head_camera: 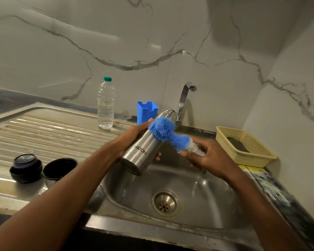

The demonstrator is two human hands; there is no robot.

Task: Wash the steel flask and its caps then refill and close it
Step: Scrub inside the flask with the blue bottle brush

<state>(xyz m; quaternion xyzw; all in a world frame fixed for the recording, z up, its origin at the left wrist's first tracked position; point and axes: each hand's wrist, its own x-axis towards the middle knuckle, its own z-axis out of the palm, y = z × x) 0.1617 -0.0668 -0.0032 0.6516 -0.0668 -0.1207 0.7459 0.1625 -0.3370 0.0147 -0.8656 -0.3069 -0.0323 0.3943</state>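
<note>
1. Head view: the left hand [132, 140] wraps its curled fingers around the body of the steel flask [143, 147], holding it tilted over the sink [203, 192], base toward the person and open neck pointing up toward the tap [184, 98].
2. The flask bears the word "MILTON" on its side and has no cap on it.
3. The right hand [207, 156] grips the white end of a bottle brush [168, 132], fingers curled around it; the blue bristle head lies against the upper side of the flask, near its shoulder.
4. Both hands are above the sink bowl, whose drain [165, 203] shows below them.
5. On the ribbed steel drainboard [53, 134] to the left stand two dark caps: the inner cap [25, 167] with a round grey top, and just beside it the outer cap [59, 171] resting open side up.
6. Further back on the drainboard stands a clear plastic bottle [105, 104] with a green lid, upright and holding water.
7. A blue holder [146, 111] sits at the wall behind the flask.
8. A cream basket [257, 153] rests on the table right of the sink, with a dark pad inside.
</note>
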